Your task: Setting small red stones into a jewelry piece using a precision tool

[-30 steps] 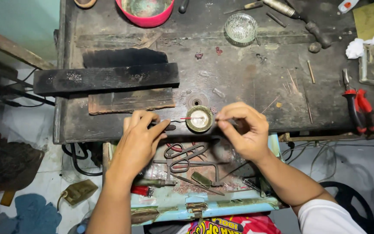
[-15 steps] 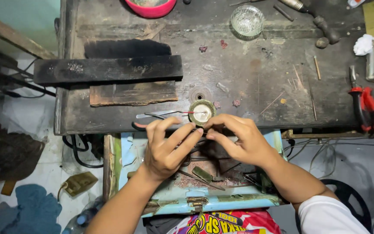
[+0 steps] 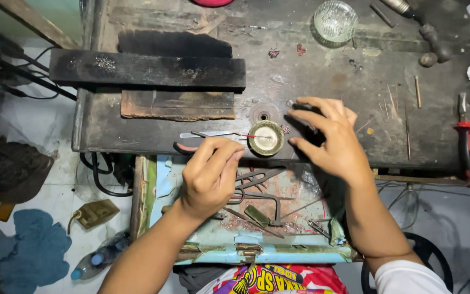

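Centrally: small round brass-rimmed dish with pale inside [image 3: 266, 138], at near edge of dark scorched wooden surface [image 3: 322, 71]. Left hand [image 3: 210, 177]: grip pinched together, thumb to fingertips, on something too fine to tell; sits just left of dish and below it. Slim steel tweezers [image 3: 213, 134] lie flat, long axis left-right, red-tinted tips pointing at dish rim. Right hand [image 3: 330, 139]: fingers spread apart, holding nothing, fingertips just right of dish. Tiny sparkly bit [image 3: 286, 129] between dish and right fingertips. Both hands near dish, about equally.
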